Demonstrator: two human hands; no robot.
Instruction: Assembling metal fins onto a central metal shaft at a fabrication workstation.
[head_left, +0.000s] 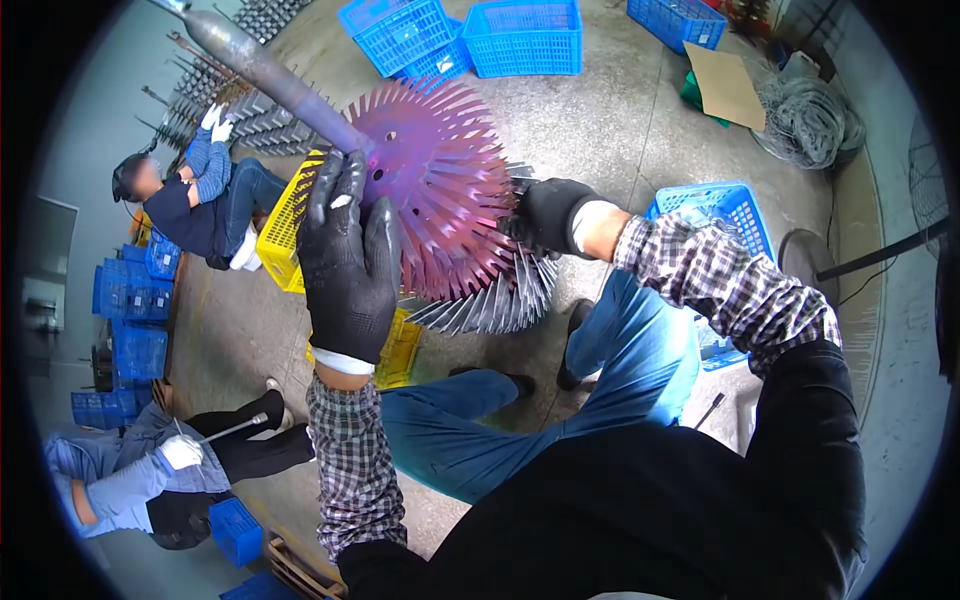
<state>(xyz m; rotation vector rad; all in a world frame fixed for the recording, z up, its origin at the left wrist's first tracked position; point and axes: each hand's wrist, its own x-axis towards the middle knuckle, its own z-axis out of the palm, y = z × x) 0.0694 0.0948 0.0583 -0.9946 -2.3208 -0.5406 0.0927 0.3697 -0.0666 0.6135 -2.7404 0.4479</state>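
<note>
A large bladed rotor disc (440,180), purple and reddish with many thin blades round its rim, stands tilted in front of me. A thick metal shaft (270,85) runs from its hub to the upper left. Silver blades (500,300) fan out along its lower right edge. My left hand (345,260), in a black glove, rests against the hub beside the shaft's base, fingers stretched up and thumb apart. At the right rim my gloved right hand (555,215) is closed against the blades. Its fingertips are hidden, so what they pinch does not show.
A yellow crate (285,235) is behind my left hand, and a blue crate (740,215) is by my right arm. More blue crates (525,40) stand ahead. Two people sit at left; one holds a metal rod (235,430). Coiled wire (810,115) lies at right near a pedestal fan's pole (880,255).
</note>
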